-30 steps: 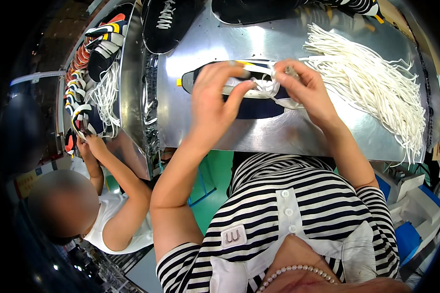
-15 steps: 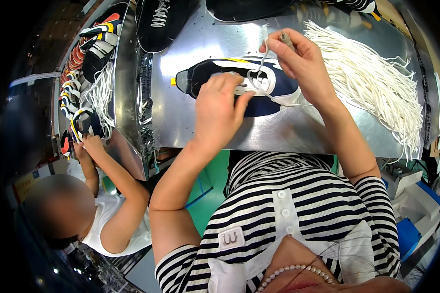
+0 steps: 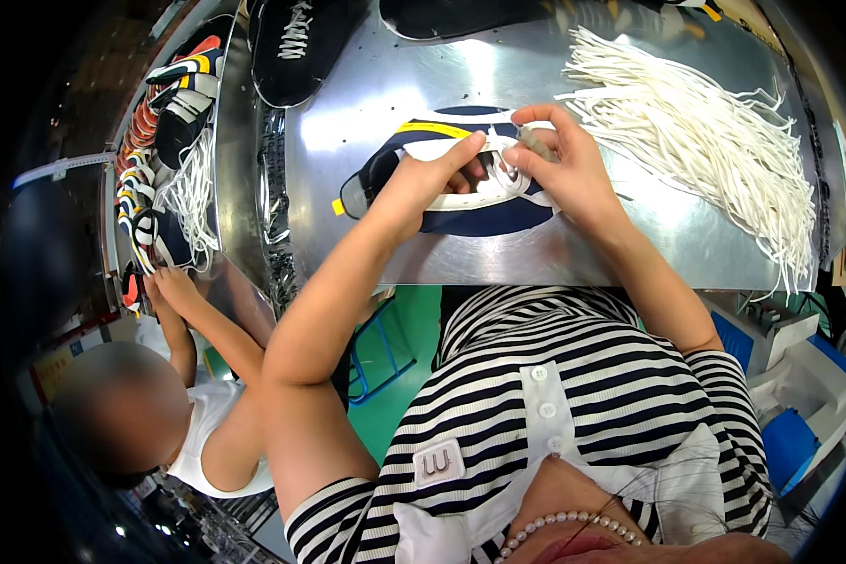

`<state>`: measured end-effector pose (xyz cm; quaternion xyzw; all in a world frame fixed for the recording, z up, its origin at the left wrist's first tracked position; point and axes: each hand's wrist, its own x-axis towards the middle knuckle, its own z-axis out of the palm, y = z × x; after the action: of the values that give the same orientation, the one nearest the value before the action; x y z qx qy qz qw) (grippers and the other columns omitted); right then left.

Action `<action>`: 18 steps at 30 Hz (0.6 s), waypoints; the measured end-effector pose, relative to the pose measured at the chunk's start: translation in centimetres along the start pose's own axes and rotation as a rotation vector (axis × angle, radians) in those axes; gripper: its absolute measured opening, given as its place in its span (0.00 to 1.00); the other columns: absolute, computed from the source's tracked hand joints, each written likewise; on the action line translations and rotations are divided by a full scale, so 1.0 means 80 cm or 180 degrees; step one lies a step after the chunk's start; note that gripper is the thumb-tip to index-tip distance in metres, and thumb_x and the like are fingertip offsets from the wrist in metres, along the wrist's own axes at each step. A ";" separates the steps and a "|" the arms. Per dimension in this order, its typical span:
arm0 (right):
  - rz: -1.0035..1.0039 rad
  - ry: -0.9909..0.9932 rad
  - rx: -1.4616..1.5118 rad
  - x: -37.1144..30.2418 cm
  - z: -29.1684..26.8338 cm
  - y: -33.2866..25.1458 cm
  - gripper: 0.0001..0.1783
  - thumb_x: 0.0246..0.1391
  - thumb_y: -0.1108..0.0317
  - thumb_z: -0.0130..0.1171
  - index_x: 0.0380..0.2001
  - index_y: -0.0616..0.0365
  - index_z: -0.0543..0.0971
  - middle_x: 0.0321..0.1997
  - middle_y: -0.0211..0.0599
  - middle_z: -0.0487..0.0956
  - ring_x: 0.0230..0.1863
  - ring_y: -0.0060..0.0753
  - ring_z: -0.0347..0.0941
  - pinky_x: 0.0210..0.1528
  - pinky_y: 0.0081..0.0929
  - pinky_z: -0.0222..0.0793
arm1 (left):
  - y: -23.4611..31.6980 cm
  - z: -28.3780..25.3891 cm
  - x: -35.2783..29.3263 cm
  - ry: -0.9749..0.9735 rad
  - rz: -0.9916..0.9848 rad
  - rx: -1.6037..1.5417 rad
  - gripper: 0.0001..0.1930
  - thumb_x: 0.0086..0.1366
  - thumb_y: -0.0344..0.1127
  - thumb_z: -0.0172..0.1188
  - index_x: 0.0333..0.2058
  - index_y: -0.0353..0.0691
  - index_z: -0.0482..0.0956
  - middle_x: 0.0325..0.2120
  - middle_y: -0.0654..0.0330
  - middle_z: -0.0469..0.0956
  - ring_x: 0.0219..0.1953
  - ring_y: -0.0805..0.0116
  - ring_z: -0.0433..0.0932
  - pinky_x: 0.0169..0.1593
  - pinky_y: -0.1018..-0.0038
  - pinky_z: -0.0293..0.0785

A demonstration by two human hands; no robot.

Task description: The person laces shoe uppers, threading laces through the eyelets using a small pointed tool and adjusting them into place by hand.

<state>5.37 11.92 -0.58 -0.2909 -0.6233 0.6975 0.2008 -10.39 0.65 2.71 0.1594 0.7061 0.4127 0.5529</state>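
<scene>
A navy and white sneaker [image 3: 489, 221] with a yellow stripe lies on its side-to-side length across the metal table, its heel with a yellow tab to the left. My left hand [image 3: 434, 177] grips it at the opening, thumb on top near the eyelets and fingers curled inside. Over the eyelets, my right hand [image 3: 569, 164] is closed in a pinch on a white shoelace [image 3: 509, 179] that runs through the front eyelets. A greyish stub-like thing [image 3: 536, 144] also sits among the right fingers; its kind is unclear. The fingertips partly hide the lacing.
A big bundle of white shoelaces [image 3: 696, 160] lies right of the sneaker on the metal table [image 3: 348, 254]. Black shoes [image 3: 296, 47] stand at the far edge. To the left, a co-worker's hands [image 3: 169, 287] are beside a row of shoes and more laces [image 3: 190, 202].
My right hand has come down from above the toe to the eyelets. My left hand's fingers have gone from lying over the sneaker into its opening. The sneaker has tilted slightly.
</scene>
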 end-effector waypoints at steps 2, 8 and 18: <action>0.0035 0.0050 0.0082 -0.009 0.004 0.002 0.21 0.52 0.72 0.64 0.49 0.61 0.71 0.31 0.33 0.81 0.34 0.18 0.74 0.37 0.17 0.69 | -0.004 0.006 -0.012 0.0267 0.0357 0.0377 0.18 0.62 0.50 0.64 0.33 0.38 0.80 0.25 0.63 0.79 0.22 0.77 0.73 0.27 0.81 0.69; -0.0270 -0.0293 -0.0923 -0.012 0.003 -0.014 0.18 0.51 0.68 0.64 0.44 0.61 0.71 0.30 0.41 0.81 0.29 0.33 0.77 0.33 0.28 0.70 | -0.022 0.032 -0.022 0.0870 0.1329 -0.0026 0.11 0.56 0.30 0.69 0.37 0.33 0.80 0.31 0.63 0.82 0.31 0.77 0.79 0.35 0.80 0.75; -0.0816 -0.0387 -0.1193 -0.033 -0.022 -0.031 0.09 0.58 0.66 0.56 0.38 0.61 0.74 0.28 0.42 0.81 0.29 0.42 0.78 0.33 0.31 0.70 | -0.029 0.032 -0.035 0.0879 0.1523 0.0178 0.09 0.59 0.33 0.68 0.36 0.35 0.81 0.27 0.65 0.81 0.29 0.80 0.77 0.31 0.83 0.71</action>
<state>8.31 11.90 2.17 -0.1990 -0.7847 0.5546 0.1922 -6.52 -1.67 2.65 0.2790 0.7281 0.5298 0.3336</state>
